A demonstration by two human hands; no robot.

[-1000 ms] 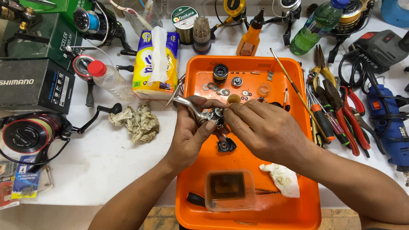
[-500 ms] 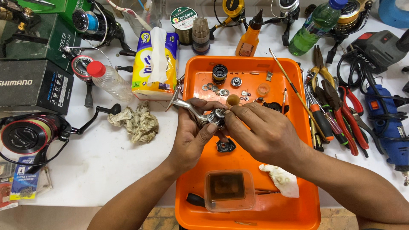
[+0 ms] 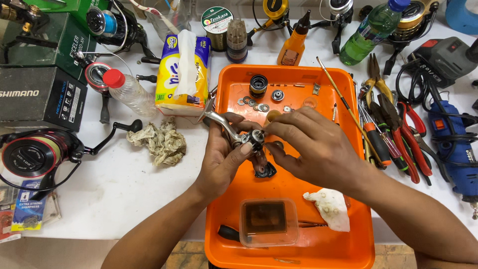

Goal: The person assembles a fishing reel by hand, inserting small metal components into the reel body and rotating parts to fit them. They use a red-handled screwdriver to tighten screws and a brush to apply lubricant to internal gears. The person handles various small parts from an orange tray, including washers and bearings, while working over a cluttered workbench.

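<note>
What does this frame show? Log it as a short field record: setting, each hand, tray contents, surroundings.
setting: white worktable seen from above, with an orange tray on it
left hand: grips a silver reel handle part over the tray
right hand: fingertips pinch at the part's dark end
tray contents: washers, black spool piece, clear plastic box, stained white cloth
left of tray: crumpled rag, tissue pack, fishing reel
right of tray: pliers, blue power tool

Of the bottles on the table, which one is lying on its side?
The clear bottle with the red cap, left of the tissue pack. The green bottle leans, and the orange dropper bottle stands upright.
</note>
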